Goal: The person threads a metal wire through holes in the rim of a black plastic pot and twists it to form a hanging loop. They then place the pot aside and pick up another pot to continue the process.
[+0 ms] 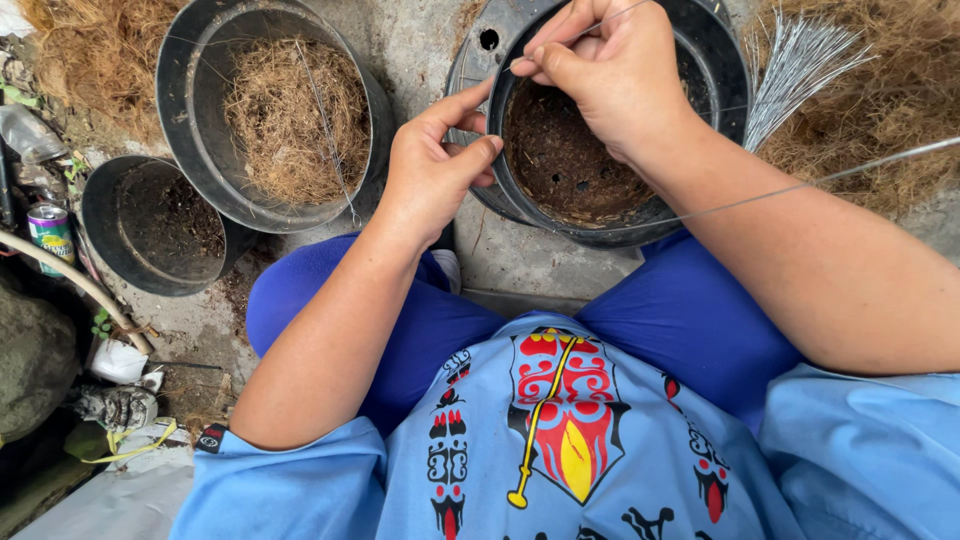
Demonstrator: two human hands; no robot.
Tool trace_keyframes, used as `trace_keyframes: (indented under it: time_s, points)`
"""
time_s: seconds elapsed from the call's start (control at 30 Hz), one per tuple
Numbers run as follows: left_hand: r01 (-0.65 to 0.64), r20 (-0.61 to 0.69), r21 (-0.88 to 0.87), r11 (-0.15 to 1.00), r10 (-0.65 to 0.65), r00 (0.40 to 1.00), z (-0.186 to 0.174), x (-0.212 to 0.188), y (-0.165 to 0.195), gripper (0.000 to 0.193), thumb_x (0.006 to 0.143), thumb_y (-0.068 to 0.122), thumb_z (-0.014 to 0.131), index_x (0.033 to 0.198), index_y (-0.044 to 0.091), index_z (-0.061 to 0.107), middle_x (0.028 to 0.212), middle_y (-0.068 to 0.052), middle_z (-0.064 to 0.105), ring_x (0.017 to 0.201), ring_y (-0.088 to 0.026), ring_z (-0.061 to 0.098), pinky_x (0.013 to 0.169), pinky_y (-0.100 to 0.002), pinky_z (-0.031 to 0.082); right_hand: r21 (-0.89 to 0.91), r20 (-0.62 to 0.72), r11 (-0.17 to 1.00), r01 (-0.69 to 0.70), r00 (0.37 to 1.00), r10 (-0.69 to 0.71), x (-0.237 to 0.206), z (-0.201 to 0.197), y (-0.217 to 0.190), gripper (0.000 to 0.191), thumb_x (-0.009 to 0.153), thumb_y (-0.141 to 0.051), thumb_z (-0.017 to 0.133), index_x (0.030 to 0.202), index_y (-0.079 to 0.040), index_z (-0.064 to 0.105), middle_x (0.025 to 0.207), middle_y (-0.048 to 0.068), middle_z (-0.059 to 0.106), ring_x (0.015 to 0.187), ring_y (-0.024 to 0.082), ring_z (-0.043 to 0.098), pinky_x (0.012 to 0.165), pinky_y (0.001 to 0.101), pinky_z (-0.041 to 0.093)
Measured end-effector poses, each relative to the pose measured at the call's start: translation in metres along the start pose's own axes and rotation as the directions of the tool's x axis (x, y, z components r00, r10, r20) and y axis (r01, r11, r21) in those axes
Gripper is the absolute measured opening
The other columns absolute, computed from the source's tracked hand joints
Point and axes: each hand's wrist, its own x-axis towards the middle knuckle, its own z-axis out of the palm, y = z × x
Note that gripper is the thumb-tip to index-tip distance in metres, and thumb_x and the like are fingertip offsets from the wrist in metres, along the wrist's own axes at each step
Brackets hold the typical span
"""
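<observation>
My left hand (432, 165) grips the near left rim of a black plastic pot (700, 75), thumb inside and fingers outside. The pot holds a thin layer of dark soil with drain holes showing. My right hand (610, 70) hovers over the pot's rim and pinches a thin metal wire (760, 197) between thumb and fingers. The wire runs out across my right forearm toward the right edge. I sit with blue-clad legs apart and the pot between them.
A larger black pot (190, 110) filled with coconut fibre stands at the upper left, with a smaller soil-smeared pot (100, 225) beside it. A bundle of cut wires (795, 70) lies on loose fibre at the upper right. A drink can (50, 232) and hose lie at left.
</observation>
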Motion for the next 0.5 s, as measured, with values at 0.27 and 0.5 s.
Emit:
trace_keyframes:
  time_s: [0.27, 0.5]
  points:
    - [0.01, 0.01, -0.007, 1.0, -0.01, 1.0, -0.0016, 0.0015, -0.0005, 0.053, 0.092, 0.0, 0.07, 0.144, 0.009, 0.06, 0.108, -0.002, 0.063, 0.073, -0.004, 0.066, 0.066, -0.022, 0.062, 0.005, -0.014, 0.998, -0.06, 0.998, 0.06, 0.005, -0.0011, 0.0051, 0.008, 0.101, 0.006, 0.07, 0.096, 0.002, 0.065, 0.096, 0.01, 0.073, 0.09, 0.016, 0.078, 0.079, 0.0242, 0.064]
    - [0.015, 0.023, 0.003, 1.0, -0.015, 1.0, -0.001, 0.0005, 0.0038, 0.053, 0.093, 0.0, 0.07, 0.144, 0.008, 0.06, 0.107, -0.002, 0.064, 0.072, -0.005, 0.066, 0.066, -0.022, 0.061, 0.039, -0.035, 0.996, -0.076, 0.996, 0.078, 0.005, -0.0025, 0.0101, 0.006, 0.1, 0.007, 0.07, 0.099, 0.002, 0.066, 0.098, 0.01, 0.072, 0.091, 0.016, 0.079, 0.08, 0.024, 0.064]
